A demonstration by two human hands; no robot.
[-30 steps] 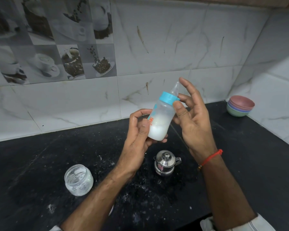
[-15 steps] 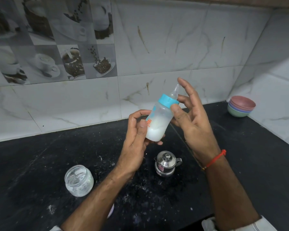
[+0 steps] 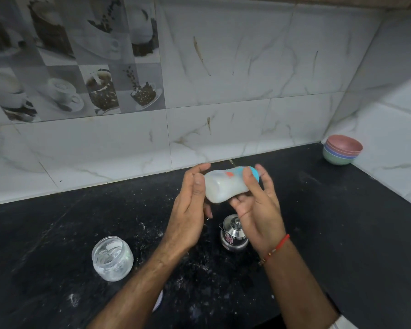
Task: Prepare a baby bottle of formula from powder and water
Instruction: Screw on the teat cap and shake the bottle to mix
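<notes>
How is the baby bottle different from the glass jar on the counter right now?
The baby bottle is held in the air, lying nearly sideways between both hands; the glass jar stands on the black counter. The bottle has a blue collar on and holds white liquid; the jar looks mostly clear. Both are see-through containers.

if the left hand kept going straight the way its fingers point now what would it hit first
The left hand points up and away toward the wall, with the milky baby bottle with blue cap lying beside it, not ahead. It would probably meet the white marble-look wall tiles first, though depth is unclear.
</notes>
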